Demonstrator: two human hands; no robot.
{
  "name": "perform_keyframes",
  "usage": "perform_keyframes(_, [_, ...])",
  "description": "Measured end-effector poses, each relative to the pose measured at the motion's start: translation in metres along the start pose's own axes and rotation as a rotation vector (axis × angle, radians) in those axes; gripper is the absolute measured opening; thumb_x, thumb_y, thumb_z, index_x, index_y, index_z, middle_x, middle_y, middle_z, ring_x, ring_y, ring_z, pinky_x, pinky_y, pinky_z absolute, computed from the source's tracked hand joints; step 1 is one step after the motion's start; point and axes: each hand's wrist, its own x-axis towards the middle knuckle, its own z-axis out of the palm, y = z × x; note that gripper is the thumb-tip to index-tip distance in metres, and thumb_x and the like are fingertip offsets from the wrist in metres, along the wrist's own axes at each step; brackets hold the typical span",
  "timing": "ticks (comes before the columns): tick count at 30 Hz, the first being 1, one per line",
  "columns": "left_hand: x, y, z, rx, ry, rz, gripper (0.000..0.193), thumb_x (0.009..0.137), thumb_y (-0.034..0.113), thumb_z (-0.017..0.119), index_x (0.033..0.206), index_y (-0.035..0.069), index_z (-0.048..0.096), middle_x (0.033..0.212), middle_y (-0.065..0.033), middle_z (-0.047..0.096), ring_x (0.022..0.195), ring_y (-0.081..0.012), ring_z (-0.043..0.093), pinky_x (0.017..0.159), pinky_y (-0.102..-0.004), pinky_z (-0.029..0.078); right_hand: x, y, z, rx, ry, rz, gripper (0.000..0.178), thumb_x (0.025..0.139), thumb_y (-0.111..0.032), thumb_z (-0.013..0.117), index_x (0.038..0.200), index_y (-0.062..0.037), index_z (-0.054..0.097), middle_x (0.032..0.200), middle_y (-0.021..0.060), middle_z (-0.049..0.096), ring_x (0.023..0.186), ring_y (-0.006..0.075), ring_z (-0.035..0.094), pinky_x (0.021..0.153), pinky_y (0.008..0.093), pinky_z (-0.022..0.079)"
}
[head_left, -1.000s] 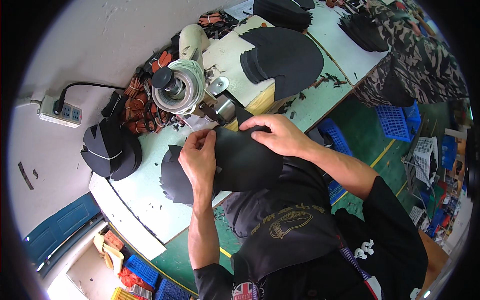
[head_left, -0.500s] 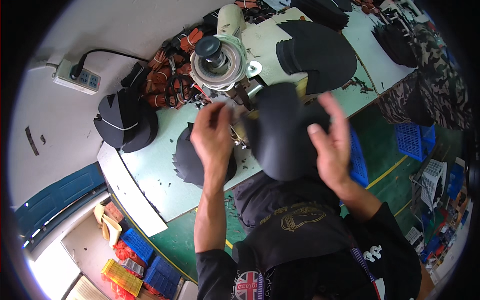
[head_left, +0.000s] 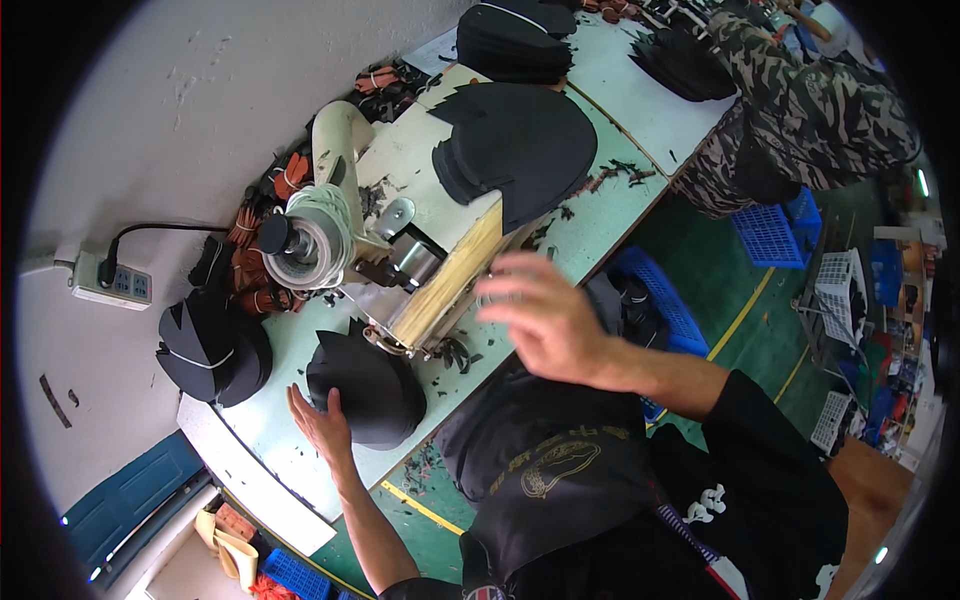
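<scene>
My left hand (head_left: pixel 322 428) lies with straight, spread fingers against the near-left edge of a stack of black, rounded cut pieces (head_left: pixel 370 392) with jagged ends. In front of the machine's pale wooden bar (head_left: pixel 445 283), my right hand (head_left: pixel 548 318) is in the air, a little blurred, its fingers apart and nothing visible in them. The machine (head_left: pixel 312 238) has a round head with a black knob and a metal roller (head_left: pixel 415 260) beside the bar. A larger stack of black pieces (head_left: pixel 520 145) with a zigzag end lies beyond the bar.
Tied stacks of black pieces (head_left: pixel 215 345) stand by the wall at left and at the back. Bundles of brown strips (head_left: pixel 290 175) lie behind the machine. A wall socket box (head_left: pixel 118 283) hangs at left. Blue crates (head_left: pixel 665 300) stand below the table; a person in camouflage (head_left: pixel 810 120) is at right.
The black piece that was between my hands is gone from them. My left hand has moved down to the left stack; my right has moved left. The whole view has shifted.
</scene>
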Motion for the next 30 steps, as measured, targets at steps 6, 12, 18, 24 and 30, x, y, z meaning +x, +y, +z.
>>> perform_keyframes(6, [0.016,0.009,-0.021,-0.272,-0.096,-0.085,0.037,0.085,0.008,0.07,0.12,-0.001,0.063,0.1,-0.0138,0.066,0.091,-0.0272,0.062,0.086,-0.0382,0.048,-0.035,-0.016,0.045,0.281,-0.18,0.086,0.024,0.072,0.003,0.065,0.092,-0.0091,0.071,0.115,0.0065,0.064,0.113,0.029,0.056,0.094,0.039,0.05])
perform_keyframes(12, [0.047,0.088,-0.129,-0.817,-0.764,-0.011,0.018,0.095,0.004,0.057,0.106,-0.007,0.065,0.09,-0.0055,0.059,0.079,-0.0126,0.051,0.071,-0.0248,0.04,-0.02,-0.021,0.026,0.82,-0.497,0.207,0.025,0.086,-0.016,0.074,0.111,-0.0186,0.075,0.154,0.0166,0.034,0.144,0.0323,0.03,0.117,0.0433,0.023])
perform_keyframes(18, [0.053,0.162,-0.058,-0.916,-0.661,-0.217,0.028,0.09,0.016,0.068,0.113,0.0,0.07,0.095,-0.0096,0.073,0.087,-0.0085,0.064,0.079,-0.024,0.049,0.001,-0.008,0.017,0.754,-0.394,0.575,0.034,0.087,-0.007,0.062,0.12,-0.0012,0.061,0.12,0.0111,0.064,0.115,0.0178,0.059,0.104,0.0324,0.041])
perform_keyframes(24, [0.059,0.186,-0.037,-0.746,-0.535,-0.378,0.028,0.085,0.02,0.072,0.105,0.001,0.072,0.085,-0.0084,0.074,0.076,-0.0117,0.067,0.073,-0.0253,0.051,0.027,0.018,0.016,0.471,-0.372,0.567,0.031,0.088,-0.003,0.059,0.119,-0.0002,0.064,0.114,0.0104,0.067,0.103,0.0151,0.062,0.09,0.0295,0.049])
perform_keyframes(30, [0.063,0.195,-0.031,-0.646,-0.46,-0.414,0.026,0.083,0.022,0.072,0.094,-0.001,0.072,0.082,-0.011,0.074,0.074,-0.0146,0.068,0.07,-0.0291,0.052,0.05,0.02,0.013,0.427,-0.398,0.607,0.027,0.09,-0.003,0.055,0.113,0.001,0.067,0.094,0.0079,0.071,0.08,0.0104,0.062,0.075,0.0269,0.049])
